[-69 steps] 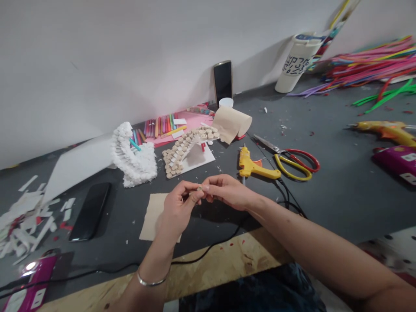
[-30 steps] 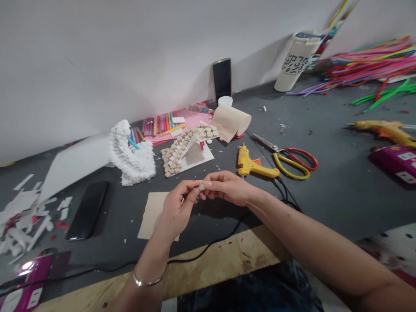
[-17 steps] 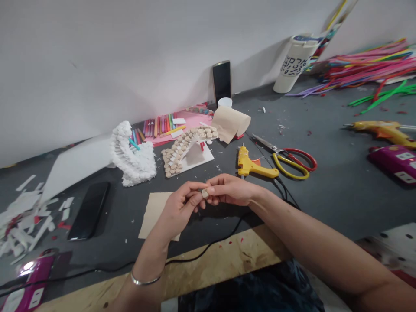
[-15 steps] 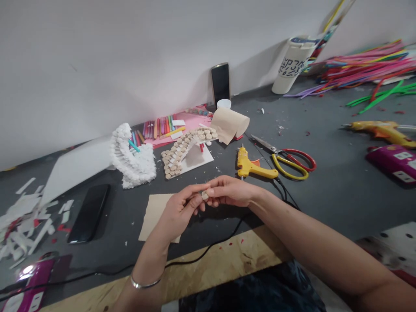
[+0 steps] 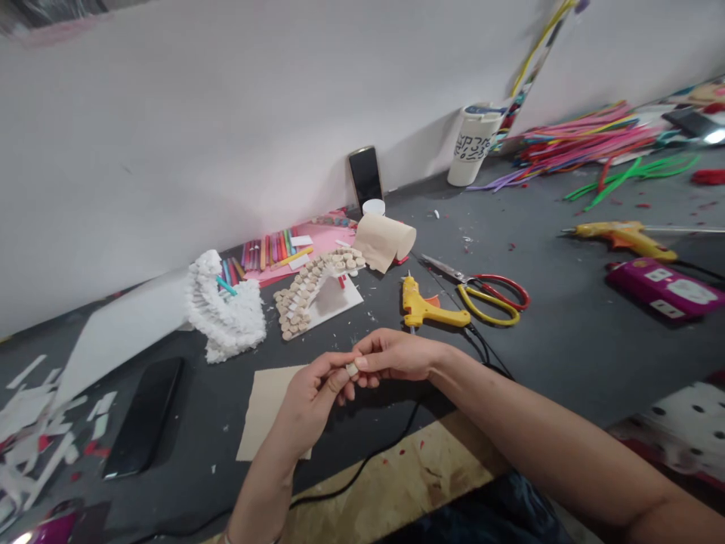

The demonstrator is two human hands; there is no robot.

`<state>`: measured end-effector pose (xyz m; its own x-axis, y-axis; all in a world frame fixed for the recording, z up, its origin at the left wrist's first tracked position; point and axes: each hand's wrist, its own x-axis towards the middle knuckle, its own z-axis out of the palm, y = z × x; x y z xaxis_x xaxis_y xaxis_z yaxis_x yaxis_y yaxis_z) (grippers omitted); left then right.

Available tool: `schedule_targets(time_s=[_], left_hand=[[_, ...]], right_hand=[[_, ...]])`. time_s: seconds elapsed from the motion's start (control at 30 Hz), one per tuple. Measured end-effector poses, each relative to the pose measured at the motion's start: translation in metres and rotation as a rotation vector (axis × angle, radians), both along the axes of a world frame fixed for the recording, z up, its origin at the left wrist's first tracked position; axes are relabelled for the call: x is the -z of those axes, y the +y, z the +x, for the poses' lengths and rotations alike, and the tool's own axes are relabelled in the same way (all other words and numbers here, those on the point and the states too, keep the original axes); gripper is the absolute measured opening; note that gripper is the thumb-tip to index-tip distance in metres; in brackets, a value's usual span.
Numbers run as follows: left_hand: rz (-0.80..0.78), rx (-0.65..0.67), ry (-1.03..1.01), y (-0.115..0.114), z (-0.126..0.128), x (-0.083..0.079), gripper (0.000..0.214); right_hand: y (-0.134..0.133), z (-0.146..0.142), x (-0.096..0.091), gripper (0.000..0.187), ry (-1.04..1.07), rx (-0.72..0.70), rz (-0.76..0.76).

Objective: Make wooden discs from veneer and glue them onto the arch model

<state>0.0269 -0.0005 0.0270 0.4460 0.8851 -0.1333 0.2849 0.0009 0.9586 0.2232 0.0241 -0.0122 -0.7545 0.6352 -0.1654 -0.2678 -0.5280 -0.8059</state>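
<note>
Over the front of the dark table, my left hand [image 5: 306, 400] and my right hand [image 5: 399, 355] meet and pinch a small beige piece of paper [image 5: 352, 369] between thumbs and fingers. It looks folded or rolled up. A flat sheet of brown paper [image 5: 263, 408] lies beside and partly under my left hand. Behind the hands stands a small model staircase [image 5: 317, 283] covered with round beige pieces, on a white base. To its left is a white model staircase [image 5: 226, 317] with a rough, fluffy surface and a teal stick.
A yellow glue gun [image 5: 433, 310] and scissors [image 5: 487, 298] lie right of the hands. Brown paper [image 5: 385, 238] curls near an upright phone [image 5: 365, 177]. Another phone [image 5: 144, 419] lies left, near paper scraps [image 5: 34, 431]. A cup [image 5: 470, 147] stands at the back; a cable [image 5: 362, 465] crosses the front.
The camera view has tilted up and turned slightly right, so the table things sit lower and further left. Both hands keep their pinch on the small piece of paper.
</note>
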Motion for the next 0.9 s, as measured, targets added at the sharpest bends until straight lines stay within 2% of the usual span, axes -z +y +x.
schedule_targets(time_s=[0.33, 0.63, 0.9], left_hand=[[0.035, -0.033, 0.03, -0.0014, -0.0009, 0.0008, 0.026], [0.165, -0.043, 0.129, -0.0025, -0.0017, 0.0038, 0.027], [0.257, -0.057, 0.253, -0.0055, -0.0039, 0.0049, 0.026]], right_hand=[[-0.0008, -0.0038, 0.0043, 0.04, -0.049, 0.035, 0.036], [-0.0011, -0.0018, -0.0006, 0.04, -0.134, 0.117, 0.023], [-0.0006, 0.0, -0.0039, 0.036, -0.132, 0.094, 0.109]])
